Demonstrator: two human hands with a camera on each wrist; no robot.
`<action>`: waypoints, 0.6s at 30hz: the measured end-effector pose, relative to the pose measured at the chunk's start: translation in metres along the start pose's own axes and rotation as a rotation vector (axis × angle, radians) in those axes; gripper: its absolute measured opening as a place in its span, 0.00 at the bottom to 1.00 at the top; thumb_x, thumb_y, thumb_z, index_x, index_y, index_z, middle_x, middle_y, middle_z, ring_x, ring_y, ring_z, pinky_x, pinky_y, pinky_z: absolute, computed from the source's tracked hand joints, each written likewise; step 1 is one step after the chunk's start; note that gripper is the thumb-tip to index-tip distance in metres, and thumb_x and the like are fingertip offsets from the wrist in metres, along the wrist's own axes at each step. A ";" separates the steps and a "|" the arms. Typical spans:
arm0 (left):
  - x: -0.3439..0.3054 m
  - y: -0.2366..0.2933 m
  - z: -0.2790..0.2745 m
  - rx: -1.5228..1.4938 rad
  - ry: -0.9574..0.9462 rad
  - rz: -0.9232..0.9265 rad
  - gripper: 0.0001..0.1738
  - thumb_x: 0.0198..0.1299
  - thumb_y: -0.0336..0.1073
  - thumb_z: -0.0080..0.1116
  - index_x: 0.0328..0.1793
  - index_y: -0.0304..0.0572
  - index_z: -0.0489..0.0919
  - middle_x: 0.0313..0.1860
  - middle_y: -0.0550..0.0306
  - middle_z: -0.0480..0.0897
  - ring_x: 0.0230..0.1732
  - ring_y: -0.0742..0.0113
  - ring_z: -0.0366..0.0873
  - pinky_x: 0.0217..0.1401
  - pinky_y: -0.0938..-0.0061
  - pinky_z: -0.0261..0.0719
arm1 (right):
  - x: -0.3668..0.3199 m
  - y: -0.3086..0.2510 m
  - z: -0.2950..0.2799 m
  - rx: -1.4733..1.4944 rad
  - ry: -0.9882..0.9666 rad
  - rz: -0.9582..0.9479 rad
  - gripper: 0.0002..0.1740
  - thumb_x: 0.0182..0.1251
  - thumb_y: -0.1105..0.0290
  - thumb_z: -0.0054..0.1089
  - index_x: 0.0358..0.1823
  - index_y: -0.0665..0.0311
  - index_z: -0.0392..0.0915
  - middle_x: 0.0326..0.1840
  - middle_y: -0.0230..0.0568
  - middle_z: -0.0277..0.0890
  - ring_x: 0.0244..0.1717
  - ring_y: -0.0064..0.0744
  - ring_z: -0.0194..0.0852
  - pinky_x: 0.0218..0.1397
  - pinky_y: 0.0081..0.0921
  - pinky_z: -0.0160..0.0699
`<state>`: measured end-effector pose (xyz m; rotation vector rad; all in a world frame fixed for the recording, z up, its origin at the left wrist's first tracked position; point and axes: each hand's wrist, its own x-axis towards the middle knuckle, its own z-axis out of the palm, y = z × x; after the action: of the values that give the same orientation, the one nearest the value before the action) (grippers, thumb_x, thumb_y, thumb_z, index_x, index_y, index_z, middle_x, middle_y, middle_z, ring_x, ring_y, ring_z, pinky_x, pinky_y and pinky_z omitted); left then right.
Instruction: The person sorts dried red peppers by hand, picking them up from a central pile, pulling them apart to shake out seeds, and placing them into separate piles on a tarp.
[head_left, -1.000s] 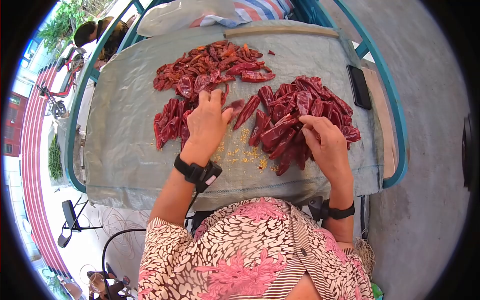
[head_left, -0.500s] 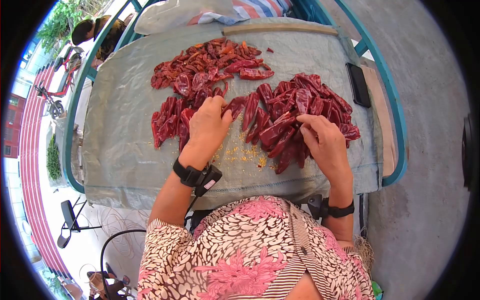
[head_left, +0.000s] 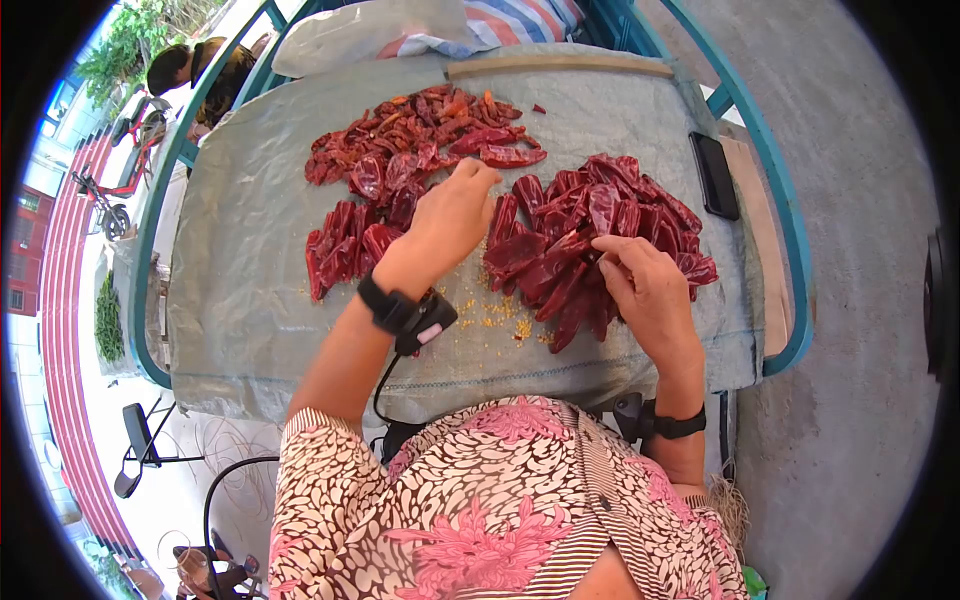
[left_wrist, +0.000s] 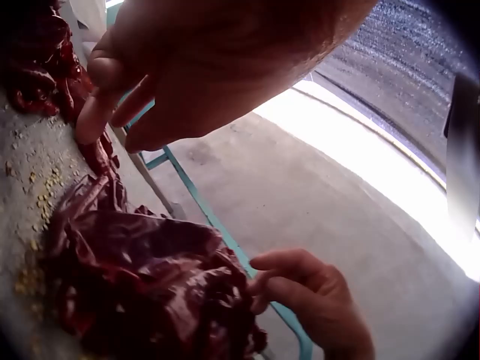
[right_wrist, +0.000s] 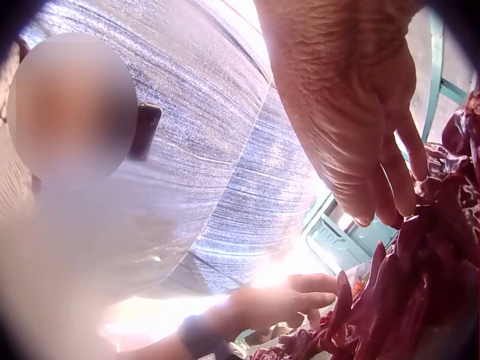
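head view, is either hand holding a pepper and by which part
The left hand holds nothing visible. The right hand has fingertips at the red chili peppers, but whether it grips one can't be told.

- A black phone [head_left: 714,176], flat, near the right-hand run of a teal metal rail [head_left: 779,200]
- A wooden strip [head_left: 560,65] along the far edge, with a striped cloth [head_left: 520,22] behind it
- A person [head_left: 215,78] leaning beyond the rail, upper left, near a red two-wheeler [head_left: 128,178]
- Green plants [head_left: 125,50], upper left
- A black chair [head_left: 138,432], lower left
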<state>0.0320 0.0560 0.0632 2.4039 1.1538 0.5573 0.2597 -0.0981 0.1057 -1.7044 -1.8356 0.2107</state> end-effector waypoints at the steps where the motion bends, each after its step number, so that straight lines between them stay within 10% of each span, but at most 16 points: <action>1: 0.011 -0.007 0.005 0.014 0.016 0.027 0.18 0.69 0.31 0.55 0.64 0.40 0.78 0.66 0.47 0.77 0.61 0.40 0.79 0.62 0.54 0.79 | 0.001 0.000 0.000 -0.001 -0.011 -0.002 0.12 0.69 0.74 0.63 0.53 0.58 0.84 0.42 0.41 0.84 0.41 0.45 0.82 0.47 0.37 0.77; 11: 0.041 -0.024 0.044 0.203 -0.084 -0.144 0.21 0.68 0.33 0.56 0.67 0.46 0.75 0.69 0.46 0.76 0.55 0.40 0.84 0.55 0.50 0.83 | -0.001 0.000 0.002 -0.024 -0.011 -0.020 0.11 0.69 0.73 0.63 0.52 0.58 0.83 0.40 0.40 0.82 0.40 0.44 0.81 0.45 0.38 0.74; 18: 0.017 -0.013 0.022 -0.021 0.293 -0.125 0.17 0.65 0.36 0.65 0.59 0.42 0.80 0.49 0.45 0.86 0.48 0.46 0.87 0.49 0.56 0.84 | -0.001 0.002 0.003 -0.038 -0.029 -0.019 0.15 0.67 0.75 0.65 0.55 0.58 0.82 0.42 0.40 0.83 0.41 0.42 0.82 0.47 0.38 0.76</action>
<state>0.0448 0.0728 0.0409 2.2643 1.3985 0.8971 0.2602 -0.0979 0.1017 -1.7176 -1.8872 0.1954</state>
